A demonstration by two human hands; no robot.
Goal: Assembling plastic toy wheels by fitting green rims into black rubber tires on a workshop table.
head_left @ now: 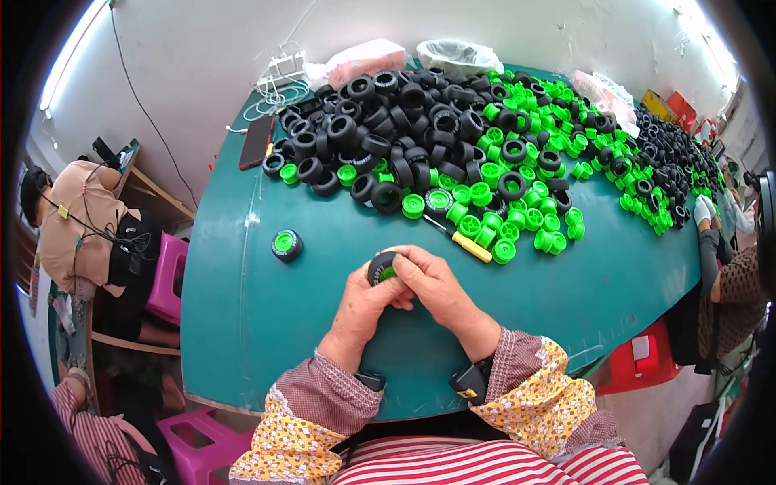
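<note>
Between my two hands, above the near middle of the green table (307, 323), is a small black toy tire (378, 267) with a green wheel hub (387, 274) in its opening. My left hand (360, 299) is closed round its left side. My right hand (432, 287) grips it from the right, thumb pressed on the hub; part of the wheel is hidden by the fingers. To the left lies a black tire with a green hub inside it (286, 245). Beyond my hands a screwdriver with a yellow handle (471, 247) lies beside loose green hubs (503, 251).
A large heap of black tires (380, 121) and green hubs covers the far side, stretching right. A dark phone (256, 144), white cables (271, 101) and plastic bags (459, 56) lie at the back. People work at left and right; a red stool (643, 360) stands at right.
</note>
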